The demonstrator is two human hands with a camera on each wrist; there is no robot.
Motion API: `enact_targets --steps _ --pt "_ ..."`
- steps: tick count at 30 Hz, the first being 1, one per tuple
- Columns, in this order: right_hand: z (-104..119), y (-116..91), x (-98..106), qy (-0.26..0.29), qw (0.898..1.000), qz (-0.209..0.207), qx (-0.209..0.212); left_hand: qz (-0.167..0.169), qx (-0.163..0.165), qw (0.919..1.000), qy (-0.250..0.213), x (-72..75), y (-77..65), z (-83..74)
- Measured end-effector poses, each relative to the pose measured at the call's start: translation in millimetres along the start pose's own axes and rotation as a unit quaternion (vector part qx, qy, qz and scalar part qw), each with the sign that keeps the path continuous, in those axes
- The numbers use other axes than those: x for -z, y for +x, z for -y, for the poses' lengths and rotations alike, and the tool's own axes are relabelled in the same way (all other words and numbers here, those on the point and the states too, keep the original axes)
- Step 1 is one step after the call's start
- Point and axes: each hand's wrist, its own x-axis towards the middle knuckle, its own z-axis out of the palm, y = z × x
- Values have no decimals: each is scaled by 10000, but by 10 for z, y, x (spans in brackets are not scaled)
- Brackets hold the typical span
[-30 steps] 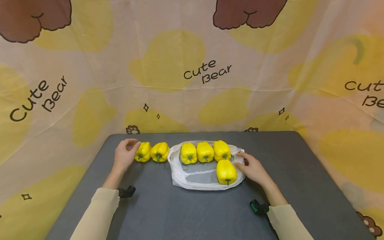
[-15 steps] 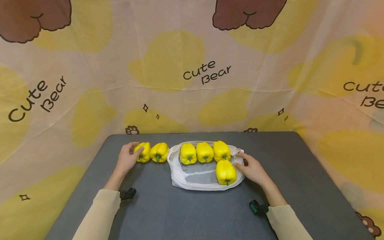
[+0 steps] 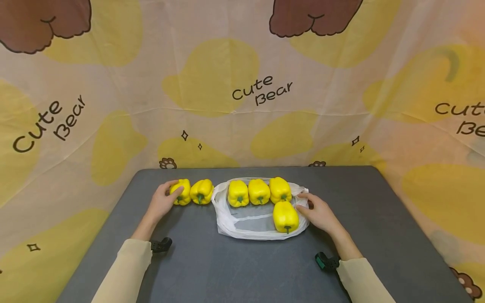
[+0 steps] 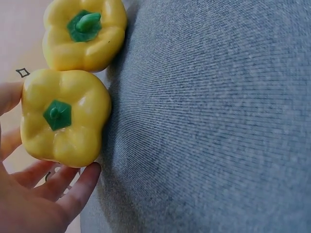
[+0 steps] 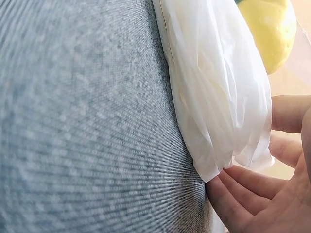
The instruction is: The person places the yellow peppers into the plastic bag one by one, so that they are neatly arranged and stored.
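My left hand point(image 3: 163, 202) grips the leftmost yellow bell pepper point(image 3: 182, 192), thumb on one side and fingers on the other. In the left wrist view this bell pepper point(image 4: 65, 119) shows its green stem and touches a second bell pepper point(image 4: 87, 36). Right of them lies an open white plastic bag point(image 3: 226, 223), with a row of three bell peppers point(image 3: 259, 192) at its back and one more bell pepper point(image 3: 286, 217) at front right. At the bag's right edge, my right hand point(image 3: 320, 212) holds the plastic; the right wrist view shows fingers against the folded bag point(image 5: 218, 92).
Everything sits on a dark grey table point(image 3: 242, 269) with rounded far corners. A patterned cloth point(image 3: 235, 139) hangs behind and at both sides. Black wrist devices point(image 3: 161, 244) are worn at the cuffs. The second bell pepper lies close against the bag's left edge.
My left hand has moved right and slightly down, closing its thumb and fingers round the leftmost bell pepper. The right hand, the bag and the bell peppers stay where they were.
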Motion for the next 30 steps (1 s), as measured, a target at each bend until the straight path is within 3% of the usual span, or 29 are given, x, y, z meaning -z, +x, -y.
enact_targets --steps 15,30 --pt "11 18 12 -32 10000 13 6 -401 -197 9990 -90 80 -9 -29" --pt "-5 6 17 -6 10000 62 55 -796 -526 9953 -191 212 -130 -315"
